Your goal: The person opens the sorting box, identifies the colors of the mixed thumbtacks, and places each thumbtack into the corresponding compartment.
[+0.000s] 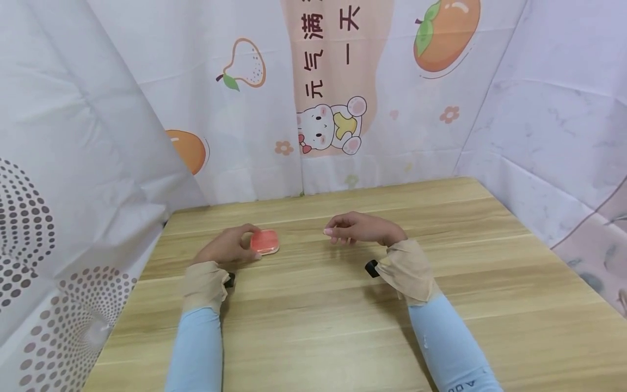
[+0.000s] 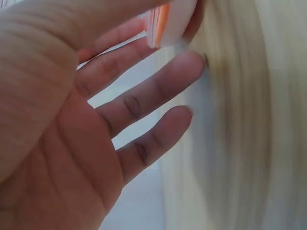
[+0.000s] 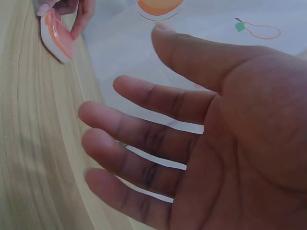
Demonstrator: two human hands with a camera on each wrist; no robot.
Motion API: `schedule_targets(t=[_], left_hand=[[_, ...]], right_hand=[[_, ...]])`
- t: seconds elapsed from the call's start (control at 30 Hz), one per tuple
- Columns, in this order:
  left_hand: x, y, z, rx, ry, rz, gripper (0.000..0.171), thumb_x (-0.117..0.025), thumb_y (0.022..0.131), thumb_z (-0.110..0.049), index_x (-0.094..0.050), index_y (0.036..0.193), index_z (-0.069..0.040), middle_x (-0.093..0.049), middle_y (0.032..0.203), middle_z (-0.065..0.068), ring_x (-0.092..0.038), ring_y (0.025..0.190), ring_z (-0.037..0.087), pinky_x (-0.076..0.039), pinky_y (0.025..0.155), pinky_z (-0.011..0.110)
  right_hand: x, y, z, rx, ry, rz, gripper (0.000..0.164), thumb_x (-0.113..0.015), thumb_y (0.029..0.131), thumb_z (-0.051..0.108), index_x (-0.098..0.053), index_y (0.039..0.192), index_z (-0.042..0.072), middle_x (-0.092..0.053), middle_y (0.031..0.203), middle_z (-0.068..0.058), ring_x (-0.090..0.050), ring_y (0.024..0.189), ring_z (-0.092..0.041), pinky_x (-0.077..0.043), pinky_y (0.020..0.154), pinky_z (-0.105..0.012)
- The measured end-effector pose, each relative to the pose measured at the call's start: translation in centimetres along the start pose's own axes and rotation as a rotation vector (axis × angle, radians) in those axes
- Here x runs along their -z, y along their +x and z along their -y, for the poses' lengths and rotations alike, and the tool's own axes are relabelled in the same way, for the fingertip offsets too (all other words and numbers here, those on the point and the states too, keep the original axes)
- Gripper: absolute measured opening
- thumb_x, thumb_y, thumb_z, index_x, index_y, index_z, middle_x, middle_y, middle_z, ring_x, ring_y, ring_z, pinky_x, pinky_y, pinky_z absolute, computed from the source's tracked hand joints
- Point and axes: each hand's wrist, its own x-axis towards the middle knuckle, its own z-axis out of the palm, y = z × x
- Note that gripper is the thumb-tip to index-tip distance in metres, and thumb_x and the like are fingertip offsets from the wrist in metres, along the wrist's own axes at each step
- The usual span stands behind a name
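A small flat box [image 1: 265,241] with rounded corners, a coral-red top and a pale base is at the left side of the table. My left hand [image 1: 230,245] pinches its left side between thumb and fingers; the ring and little fingers stay apart from it. Part of the box's edge [image 2: 165,21] shows at the top of the left wrist view, and its orange rim [image 3: 56,36] appears at the upper left of the right wrist view. To the right, my right hand [image 1: 360,227] hovers over the table, fingers loosely bent, holding nothing.
A wood-grain table [image 1: 313,326] spreads beneath both hands. White curtains printed with fruit and a cartoon bear [image 1: 330,128] hang behind it and at both sides. Each wrist carries a small black camera [image 1: 372,268] under a beige wrap.
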Motion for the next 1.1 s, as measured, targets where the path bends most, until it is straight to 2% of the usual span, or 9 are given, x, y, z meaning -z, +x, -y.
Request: schedule_targets(t=[0.13,0.27,0.43,0.57,0.67,0.77,0.9,1.1], left_hand=[[-0.7,1.3,-1.9,-0.052,-0.010,0.065,0.066,-0.089,0.082,-0.028,-0.054,0.136,-0.012,-0.068,0.108,0.006,-0.060,0.092,0.023,-0.048,0.088,0.047],[-1.8,2.3,-4.0,-0.130,0.014,0.107,0.060,-0.091,0.080,-0.028,-0.057,0.128,-0.015,-0.066,0.109,0.002,-0.057,0.094,0.020,-0.047,0.088,0.042],[-3.4,3.3,-7.0,-0.217,0.049,0.131,0.058,-0.093,0.077,-0.032,-0.060,0.123,-0.018,-0.065,0.114,-0.003,-0.057,0.101,0.018,-0.047,0.092,0.041],[-4.7,3.8,-9.3,-0.286,0.095,0.148,0.061,-0.094,0.076,-0.034,-0.059,0.123,-0.017,-0.066,0.117,-0.004,-0.059,0.110,0.015,-0.047,0.097,0.038],[-5.5,4.1,-10.7,-0.321,0.137,0.135,0.064,-0.095,0.074,-0.034,-0.059,0.124,-0.014,-0.067,0.118,-0.002,-0.061,0.111,0.016,-0.047,0.097,0.037],[-6.2,4.2,-11.7,-0.313,0.172,0.120,0.067,-0.095,0.074,-0.036,-0.060,0.127,-0.014,-0.068,0.116,-0.003,-0.062,0.107,0.016,-0.049,0.093,0.037],[-6.8,4.4,-12.4,-0.273,0.191,0.119,0.069,-0.093,0.075,-0.039,-0.060,0.131,-0.015,-0.067,0.112,-0.007,-0.061,0.100,0.012,-0.050,0.087,0.033],[-7.3,4.5,-12.5,-0.211,0.167,0.106,0.060,-0.092,0.076,-0.044,-0.063,0.119,-0.013,-0.061,0.104,-0.008,-0.058,0.091,0.010,-0.051,0.080,0.030]], right_hand=[[0.1,-0.2,0.0,-0.010,-0.003,0.015,0.035,-0.059,0.105,0.040,-0.066,0.126,0.013,-0.065,0.114,-0.023,-0.058,0.105,-0.045,-0.049,0.091,-0.057],[0.3,-0.4,-0.1,-0.019,-0.009,0.032,0.037,-0.060,0.105,0.037,-0.065,0.130,0.009,-0.063,0.112,-0.027,-0.059,0.099,-0.040,-0.051,0.088,-0.055],[0.6,-0.8,-0.5,-0.051,-0.028,0.063,0.039,-0.063,0.104,0.034,-0.063,0.133,0.007,-0.064,0.109,-0.025,-0.060,0.092,-0.033,-0.052,0.085,-0.052],[0.8,-1.0,-0.7,-0.071,-0.052,0.105,0.043,-0.068,0.101,0.031,-0.060,0.135,0.005,-0.067,0.110,-0.021,-0.062,0.088,-0.034,-0.053,0.079,-0.047],[0.7,-1.0,-0.8,-0.079,-0.076,0.118,0.046,-0.074,0.097,0.023,-0.058,0.136,0.004,-0.067,0.112,-0.017,-0.063,0.087,-0.030,-0.053,0.075,-0.043],[0.3,-0.8,-0.9,-0.091,-0.110,0.129,0.053,-0.079,0.091,0.016,-0.056,0.138,0.006,-0.067,0.112,-0.013,-0.062,0.084,-0.023,-0.052,0.073,-0.037],[-0.4,-0.4,-1.0,-0.103,-0.129,0.159,0.063,-0.084,0.085,0.010,-0.053,0.139,0.008,-0.067,0.103,-0.012,-0.061,0.082,-0.018,-0.050,0.073,-0.031],[-1.6,-0.1,-1.0,-0.078,-0.150,0.177,0.068,-0.087,0.083,0.006,-0.047,0.138,0.006,-0.069,0.091,-0.012,-0.058,0.074,-0.015,-0.047,0.071,-0.027]])
